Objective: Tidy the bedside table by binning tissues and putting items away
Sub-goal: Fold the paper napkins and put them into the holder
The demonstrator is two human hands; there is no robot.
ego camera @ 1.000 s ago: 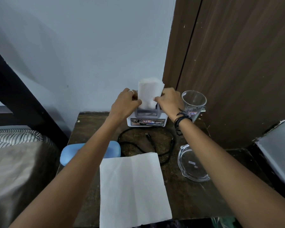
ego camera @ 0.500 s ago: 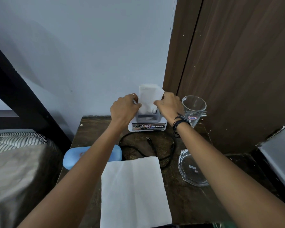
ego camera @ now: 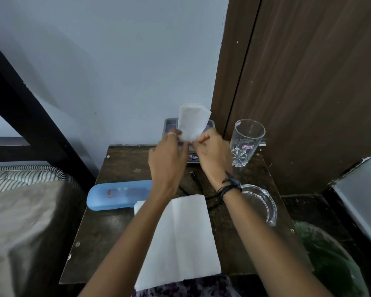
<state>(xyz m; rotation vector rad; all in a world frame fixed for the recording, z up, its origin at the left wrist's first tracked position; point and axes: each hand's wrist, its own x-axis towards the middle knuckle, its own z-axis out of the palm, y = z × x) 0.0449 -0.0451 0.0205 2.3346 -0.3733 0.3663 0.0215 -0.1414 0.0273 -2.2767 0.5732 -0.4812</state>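
A folded white tissue [ego camera: 192, 122] stands upright above the grey tissue holder [ego camera: 171, 125] at the back of the dark bedside table [ego camera: 107, 232]. My left hand [ego camera: 167, 159] pinches its lower left edge. My right hand [ego camera: 212, 153] pinches its lower right edge. Both hands hide most of the holder. A large unfolded white tissue [ego camera: 180, 239] lies flat at the table's front, overhanging the front edge.
A blue case [ego camera: 118, 196] lies at the left. A tall drinking glass [ego camera: 245, 142] stands at the back right, a glass ashtray [ego camera: 263, 202] at the right edge. A black cable [ego camera: 194, 175] runs between my arms. A green bin [ego camera: 330, 258] sits beside the table; the bed is left.
My hands have lifted the folded tissue up out of the holder's slot. My head has tipped down, showing more of the table front and the bin.
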